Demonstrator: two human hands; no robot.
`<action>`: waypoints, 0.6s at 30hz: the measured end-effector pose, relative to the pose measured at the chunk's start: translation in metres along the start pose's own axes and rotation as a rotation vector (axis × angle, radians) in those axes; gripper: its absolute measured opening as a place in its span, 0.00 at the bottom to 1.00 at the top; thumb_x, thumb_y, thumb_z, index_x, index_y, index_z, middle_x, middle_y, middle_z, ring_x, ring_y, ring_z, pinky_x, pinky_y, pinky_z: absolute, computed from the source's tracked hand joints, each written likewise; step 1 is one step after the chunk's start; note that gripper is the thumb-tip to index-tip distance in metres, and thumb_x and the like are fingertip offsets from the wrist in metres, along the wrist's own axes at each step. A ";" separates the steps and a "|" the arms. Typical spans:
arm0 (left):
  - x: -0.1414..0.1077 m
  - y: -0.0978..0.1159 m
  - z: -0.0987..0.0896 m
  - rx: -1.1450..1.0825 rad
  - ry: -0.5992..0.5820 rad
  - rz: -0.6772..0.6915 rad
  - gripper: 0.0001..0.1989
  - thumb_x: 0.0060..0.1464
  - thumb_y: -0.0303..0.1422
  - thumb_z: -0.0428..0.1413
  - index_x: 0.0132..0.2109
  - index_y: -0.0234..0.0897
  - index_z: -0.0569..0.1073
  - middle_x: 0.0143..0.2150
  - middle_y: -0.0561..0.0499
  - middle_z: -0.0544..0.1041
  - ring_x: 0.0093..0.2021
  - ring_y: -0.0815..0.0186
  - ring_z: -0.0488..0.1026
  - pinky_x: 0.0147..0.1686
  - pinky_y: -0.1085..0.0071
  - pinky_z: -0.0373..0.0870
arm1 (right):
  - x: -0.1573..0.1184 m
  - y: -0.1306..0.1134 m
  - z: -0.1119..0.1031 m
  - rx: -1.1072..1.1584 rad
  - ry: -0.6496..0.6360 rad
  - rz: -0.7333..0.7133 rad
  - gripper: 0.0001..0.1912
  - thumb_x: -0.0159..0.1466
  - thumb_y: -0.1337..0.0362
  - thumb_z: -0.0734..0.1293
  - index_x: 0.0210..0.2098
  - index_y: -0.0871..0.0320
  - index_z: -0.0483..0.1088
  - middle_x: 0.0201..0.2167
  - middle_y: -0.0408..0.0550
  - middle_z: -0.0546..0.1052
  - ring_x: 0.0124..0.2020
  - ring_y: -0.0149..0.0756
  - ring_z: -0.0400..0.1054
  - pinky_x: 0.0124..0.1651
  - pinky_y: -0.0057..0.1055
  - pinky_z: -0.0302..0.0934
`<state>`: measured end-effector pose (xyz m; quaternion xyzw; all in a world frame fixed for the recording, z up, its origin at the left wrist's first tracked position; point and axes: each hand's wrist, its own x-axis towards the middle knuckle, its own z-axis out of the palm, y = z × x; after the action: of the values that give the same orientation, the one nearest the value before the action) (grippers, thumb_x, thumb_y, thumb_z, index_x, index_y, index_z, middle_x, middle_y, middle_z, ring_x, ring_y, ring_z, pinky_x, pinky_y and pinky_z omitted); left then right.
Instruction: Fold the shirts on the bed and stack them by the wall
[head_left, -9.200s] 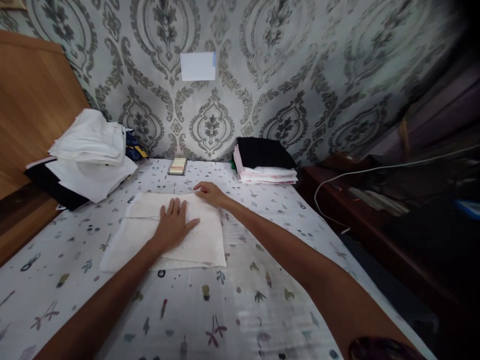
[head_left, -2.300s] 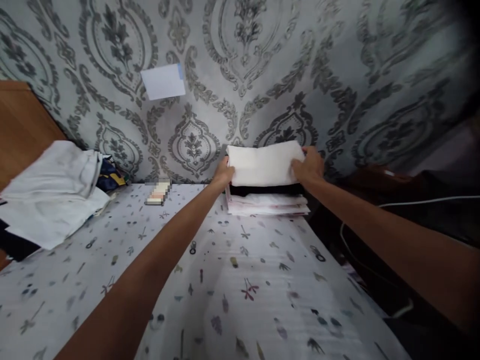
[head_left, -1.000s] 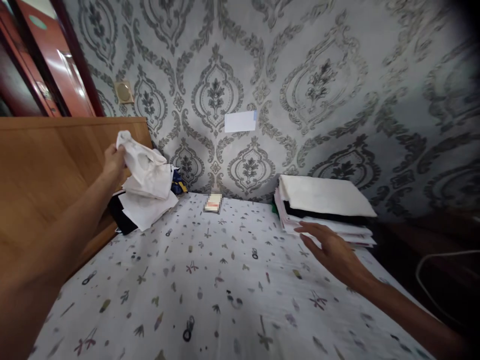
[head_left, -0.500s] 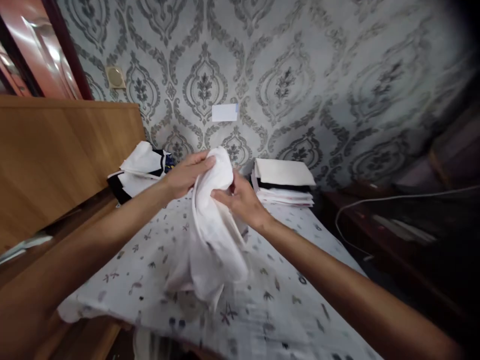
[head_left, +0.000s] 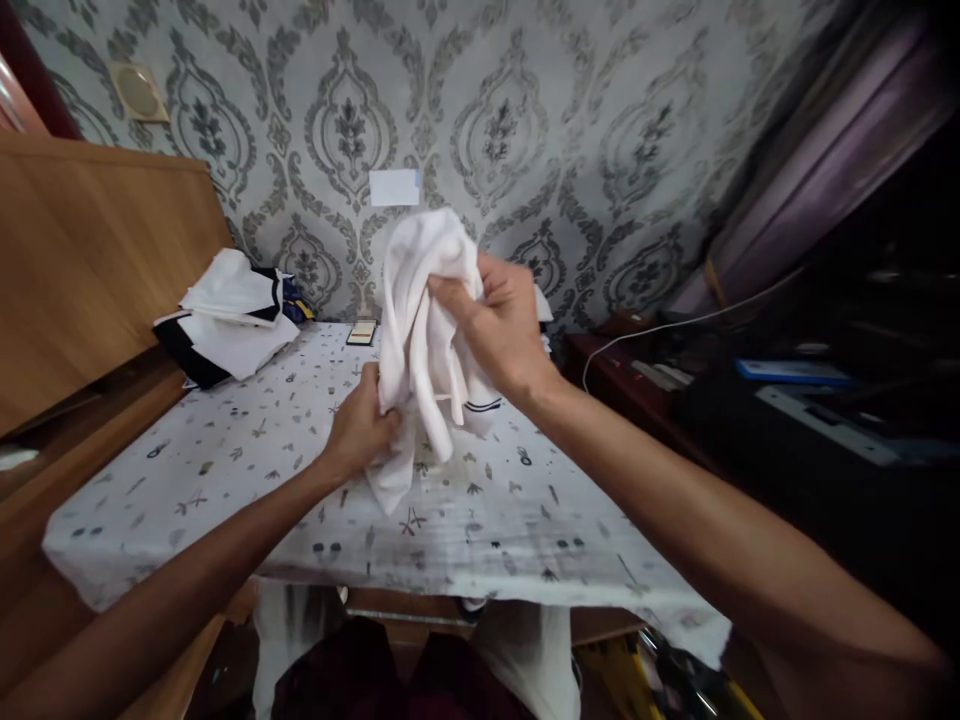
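A crumpled white garment [head_left: 429, 330] hangs in folds above the table, with thin dark stripes along one lower edge. My right hand [head_left: 501, 318] pinches it near the top, thumb toward me, and bears it up. Lower down, my left hand [head_left: 365, 425] has its fingers closed on the garment's left side; its fingertips are partly hidden by the cloth. Beneath lies a white patterned cloth [head_left: 247, 450] covering the table. The garment's full shape cannot be made out.
Untidy white and black clothes [head_left: 232, 315] lie at the back left beside a wooden panel [head_left: 105, 270]. A small flat box-like item [head_left: 361, 333] is near the wall. A folded stack [head_left: 543, 305] shows behind my right hand. A white cable [head_left: 637, 330] crosses the dark furniture at right.
My right hand has risen, lifting the garment. My left hand has gone from its top down to its lower left side. The view has swung right and down.
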<state>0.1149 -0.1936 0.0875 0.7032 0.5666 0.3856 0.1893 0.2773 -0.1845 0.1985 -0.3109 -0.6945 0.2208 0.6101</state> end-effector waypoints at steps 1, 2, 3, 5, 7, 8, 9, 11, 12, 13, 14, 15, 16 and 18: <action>-0.001 -0.007 -0.002 0.074 0.009 -0.026 0.20 0.50 0.33 0.54 0.51 0.43 0.62 0.46 0.48 0.76 0.46 0.52 0.74 0.40 0.62 0.68 | -0.001 -0.011 -0.006 0.006 0.019 -0.028 0.08 0.63 0.69 0.67 0.27 0.57 0.69 0.24 0.37 0.69 0.28 0.31 0.60 0.35 0.29 0.61; -0.001 -0.014 -0.005 0.143 0.019 -0.052 0.16 0.51 0.34 0.53 0.48 0.44 0.64 0.45 0.49 0.76 0.45 0.53 0.73 0.39 0.63 0.66 | -0.002 -0.020 -0.012 0.015 0.043 -0.056 0.09 0.63 0.71 0.68 0.26 0.57 0.68 0.24 0.37 0.69 0.27 0.30 0.59 0.34 0.28 0.60; -0.001 -0.020 -0.009 0.200 0.024 -0.081 0.13 0.51 0.34 0.53 0.45 0.44 0.65 0.43 0.49 0.76 0.43 0.54 0.73 0.37 0.65 0.65 | -0.004 -0.029 -0.019 0.027 0.072 -0.084 0.10 0.62 0.73 0.68 0.25 0.57 0.68 0.23 0.37 0.69 0.26 0.29 0.58 0.33 0.28 0.59; 0.000 -0.032 -0.019 0.265 0.023 -0.128 0.08 0.50 0.35 0.52 0.40 0.43 0.67 0.38 0.51 0.76 0.40 0.56 0.72 0.34 0.67 0.62 | -0.008 -0.040 -0.032 0.047 0.131 -0.128 0.11 0.60 0.76 0.68 0.25 0.58 0.68 0.22 0.36 0.68 0.26 0.28 0.57 0.32 0.27 0.57; 0.000 -0.039 -0.030 0.276 0.029 -0.125 0.07 0.48 0.34 0.50 0.37 0.43 0.67 0.35 0.52 0.75 0.38 0.58 0.71 0.33 0.68 0.61 | -0.014 -0.046 -0.043 0.043 0.173 -0.151 0.10 0.59 0.76 0.69 0.25 0.59 0.69 0.21 0.36 0.68 0.25 0.28 0.58 0.32 0.27 0.57; -0.001 -0.040 -0.036 0.274 0.047 -0.109 0.08 0.48 0.33 0.50 0.37 0.42 0.68 0.34 0.53 0.74 0.37 0.59 0.71 0.33 0.68 0.61 | -0.018 -0.048 -0.048 0.033 0.187 -0.153 0.09 0.59 0.75 0.70 0.25 0.59 0.69 0.21 0.36 0.68 0.25 0.28 0.59 0.32 0.27 0.58; -0.001 -0.040 -0.042 0.272 0.074 -0.085 0.09 0.47 0.33 0.49 0.38 0.42 0.68 0.32 0.53 0.73 0.36 0.59 0.70 0.33 0.68 0.61 | -0.022 -0.050 -0.053 0.022 0.200 -0.154 0.09 0.60 0.73 0.71 0.25 0.59 0.70 0.22 0.36 0.69 0.26 0.28 0.60 0.32 0.28 0.59; -0.004 -0.036 -0.057 0.250 0.110 -0.019 0.11 0.45 0.32 0.47 0.38 0.41 0.68 0.29 0.53 0.71 0.33 0.60 0.69 0.34 0.68 0.62 | -0.030 -0.059 -0.061 0.014 0.220 -0.175 0.08 0.60 0.69 0.73 0.26 0.59 0.71 0.23 0.37 0.71 0.26 0.29 0.62 0.33 0.28 0.61; -0.006 -0.032 -0.067 0.219 0.106 0.020 0.11 0.44 0.33 0.47 0.37 0.41 0.68 0.28 0.54 0.69 0.33 0.60 0.68 0.34 0.68 0.63 | -0.035 -0.066 -0.065 0.018 0.234 -0.199 0.07 0.59 0.67 0.73 0.27 0.59 0.72 0.24 0.37 0.72 0.26 0.29 0.63 0.32 0.29 0.62; -0.009 -0.027 -0.077 0.177 0.085 0.058 0.11 0.44 0.33 0.47 0.37 0.41 0.68 0.28 0.54 0.69 0.33 0.60 0.68 0.34 0.68 0.63 | -0.039 -0.075 -0.070 0.020 0.253 -0.228 0.08 0.58 0.66 0.74 0.27 0.58 0.72 0.24 0.37 0.74 0.27 0.28 0.65 0.32 0.29 0.62; -0.011 -0.021 -0.088 0.127 0.046 0.090 0.11 0.43 0.34 0.47 0.37 0.41 0.68 0.28 0.54 0.69 0.33 0.60 0.68 0.34 0.68 0.64 | -0.043 -0.085 -0.076 0.013 0.272 -0.255 0.08 0.57 0.64 0.75 0.26 0.58 0.73 0.24 0.37 0.75 0.27 0.28 0.66 0.33 0.29 0.62; -0.014 -0.016 -0.098 0.073 -0.011 0.110 0.12 0.43 0.35 0.47 0.37 0.41 0.68 0.29 0.54 0.69 0.33 0.60 0.68 0.34 0.69 0.65 | -0.047 -0.095 -0.083 -0.009 0.294 -0.271 0.08 0.56 0.64 0.76 0.26 0.57 0.74 0.25 0.37 0.76 0.28 0.28 0.67 0.33 0.30 0.62; -0.017 -0.011 -0.107 0.020 -0.079 0.112 0.13 0.42 0.36 0.48 0.38 0.41 0.69 0.30 0.54 0.71 0.33 0.60 0.69 0.33 0.69 0.66 | -0.049 -0.102 -0.091 -0.046 0.316 -0.270 0.08 0.56 0.63 0.76 0.26 0.56 0.75 0.25 0.36 0.77 0.29 0.29 0.68 0.34 0.30 0.62; -0.019 -0.006 -0.119 -0.076 -0.233 0.066 0.16 0.41 0.38 0.51 0.40 0.42 0.71 0.32 0.54 0.74 0.34 0.60 0.71 0.33 0.69 0.68 | -0.051 -0.104 -0.110 -0.139 0.304 -0.225 0.05 0.58 0.61 0.75 0.28 0.53 0.77 0.27 0.35 0.79 0.31 0.30 0.70 0.34 0.32 0.62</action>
<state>0.0200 -0.2305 0.1523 0.7538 0.5024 0.3285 0.2673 0.3715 -0.3021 0.2516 -0.3026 -0.6384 0.0531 0.7057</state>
